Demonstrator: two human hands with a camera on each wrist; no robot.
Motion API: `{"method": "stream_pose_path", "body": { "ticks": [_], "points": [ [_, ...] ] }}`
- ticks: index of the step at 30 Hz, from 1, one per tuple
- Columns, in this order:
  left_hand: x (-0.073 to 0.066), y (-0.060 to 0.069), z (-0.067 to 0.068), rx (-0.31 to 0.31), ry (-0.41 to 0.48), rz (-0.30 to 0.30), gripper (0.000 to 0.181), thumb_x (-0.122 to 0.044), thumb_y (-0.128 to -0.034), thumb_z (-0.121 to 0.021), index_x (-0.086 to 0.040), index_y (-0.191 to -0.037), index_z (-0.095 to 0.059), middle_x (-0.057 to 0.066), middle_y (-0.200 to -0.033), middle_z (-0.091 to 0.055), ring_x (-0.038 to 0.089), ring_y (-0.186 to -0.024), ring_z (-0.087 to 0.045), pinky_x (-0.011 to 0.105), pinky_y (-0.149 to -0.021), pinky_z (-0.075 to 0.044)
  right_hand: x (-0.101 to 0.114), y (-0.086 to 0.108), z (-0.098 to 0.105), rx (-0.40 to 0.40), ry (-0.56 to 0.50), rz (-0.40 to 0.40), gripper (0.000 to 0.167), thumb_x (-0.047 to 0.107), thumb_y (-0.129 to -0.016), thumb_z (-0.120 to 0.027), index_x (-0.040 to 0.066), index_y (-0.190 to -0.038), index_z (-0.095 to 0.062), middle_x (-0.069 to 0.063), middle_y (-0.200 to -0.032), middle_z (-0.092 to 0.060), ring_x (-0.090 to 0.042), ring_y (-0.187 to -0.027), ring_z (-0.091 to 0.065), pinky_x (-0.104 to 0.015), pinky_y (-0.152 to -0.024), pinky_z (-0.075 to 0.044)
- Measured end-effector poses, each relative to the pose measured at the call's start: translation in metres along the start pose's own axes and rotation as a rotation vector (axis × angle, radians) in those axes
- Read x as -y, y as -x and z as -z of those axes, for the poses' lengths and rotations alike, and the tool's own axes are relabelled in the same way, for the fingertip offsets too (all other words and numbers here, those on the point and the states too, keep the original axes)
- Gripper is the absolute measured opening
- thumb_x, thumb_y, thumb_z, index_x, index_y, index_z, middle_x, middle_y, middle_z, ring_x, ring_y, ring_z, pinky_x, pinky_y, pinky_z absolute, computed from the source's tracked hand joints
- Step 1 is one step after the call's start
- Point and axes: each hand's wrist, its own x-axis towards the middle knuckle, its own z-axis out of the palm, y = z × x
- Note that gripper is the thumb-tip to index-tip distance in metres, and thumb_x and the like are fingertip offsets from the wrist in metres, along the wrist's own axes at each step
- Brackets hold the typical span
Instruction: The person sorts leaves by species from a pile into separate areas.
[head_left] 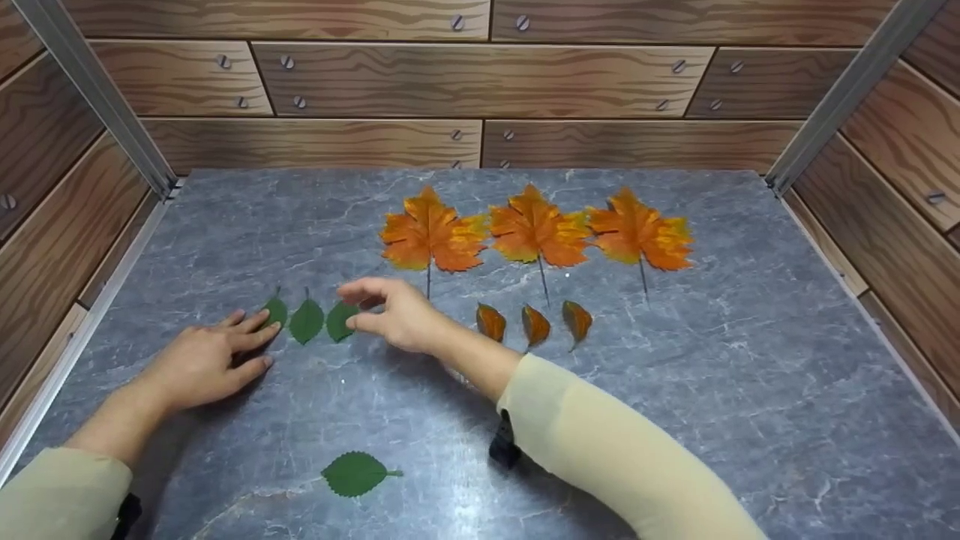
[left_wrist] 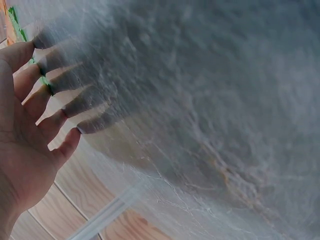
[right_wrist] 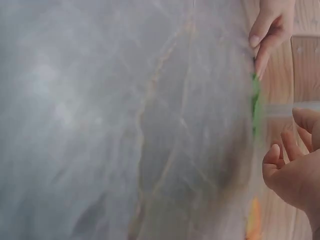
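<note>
Three green leaves stand in a row at the left of the table, stems toward the back. My left hand (head_left: pixel 202 364) lies low with fingers spread, its fingertips touching the leftmost green leaf (head_left: pixel 275 312) and partly covering it. Beside that is the middle green leaf (head_left: pixel 306 322). At the row's right end, my right hand (head_left: pixel 401 313) hovers over the edge of the third green leaf (head_left: pixel 341 321), thumb and fingers apart with a gap between them. Whether the thumb touches this leaf I cannot tell. The right wrist view shows the right hand (right_wrist: pixel 295 172) with bent fingers holding nothing.
A fourth green leaf (head_left: pixel 355 474) lies sideways near the front. Three orange maple leaves (head_left: pixel 433 234) line the back. Three small brown-orange leaves (head_left: pixel 535 327) lie below them, close to my right forearm. Wood-patterned walls (head_left: pixel 480 79) and metal posts (head_left: pixel 847 97) enclose the grey marbled table (head_left: pixel 712 420).
</note>
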Motion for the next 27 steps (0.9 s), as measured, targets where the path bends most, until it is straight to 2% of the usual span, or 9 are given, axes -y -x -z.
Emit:
{"method": "stream_pose_path", "body": {
  "ticks": [6,14,19,24,27],
  "points": [
    [0.000,-0.001,0.000,0.001,-0.008,0.000,0.056,-0.039,-0.1053,-0.065,-0.011,-0.153,-0.058,0.018,-0.159,-0.048,0.053,-0.143,-0.044,0.081,-0.104,-0.036,0.010,0.026,-0.003,0.149,0.029,0.088,0.039,0.007,-0.098,-0.076,0.005,-0.136,-0.070,-0.005,-0.120,-0.076,-0.009,-0.104,-0.066,-0.024,-0.090,-0.056],
    [0.000,0.000,-0.001,0.000,-0.010,-0.006,0.056,-0.039,-0.1050,-0.065,-0.011,-0.153,-0.058,0.017,-0.159,-0.048,0.053,-0.143,-0.044,0.082,-0.104,-0.035,0.002,0.071,-0.013,0.356,0.067,0.107,0.035,0.003,-0.096,-0.078,0.002,-0.130,-0.072,-0.007,-0.112,-0.077,0.000,-0.099,-0.068,-0.019,-0.093,-0.055],
    [0.000,0.001,-0.001,-0.002,-0.002,-0.005,0.055,-0.038,-0.1048,-0.066,-0.010,-0.152,-0.059,0.017,-0.159,-0.049,0.053,-0.143,-0.044,0.080,-0.105,-0.036,-0.004,0.089,-0.015,0.443,0.164,0.183,0.035,0.007,-0.095,-0.080,0.002,-0.129,-0.074,-0.009,-0.114,-0.078,0.002,-0.101,-0.068,-0.017,-0.095,-0.053],
    [0.000,0.000,-0.001,-0.007,0.000,-0.007,0.055,-0.037,-0.1044,-0.066,-0.010,-0.152,-0.060,0.017,-0.159,-0.049,0.053,-0.143,-0.045,0.080,-0.106,-0.036,-0.006,0.097,-0.014,0.506,0.343,0.309,0.041,0.018,-0.094,-0.084,0.008,-0.132,-0.074,-0.004,-0.116,-0.076,-0.001,-0.107,-0.063,-0.014,-0.100,-0.044],
    [0.000,0.000,-0.001,-0.009,-0.003,-0.008,0.055,-0.038,-0.1045,-0.066,-0.010,-0.152,-0.059,0.017,-0.159,-0.049,0.053,-0.143,-0.045,0.080,-0.106,-0.035,-0.006,0.098,-0.013,0.541,0.421,0.341,0.047,0.025,-0.093,-0.085,0.012,-0.137,-0.072,-0.001,-0.116,-0.072,-0.002,-0.109,-0.056,-0.015,-0.101,-0.039]
  ]
}}
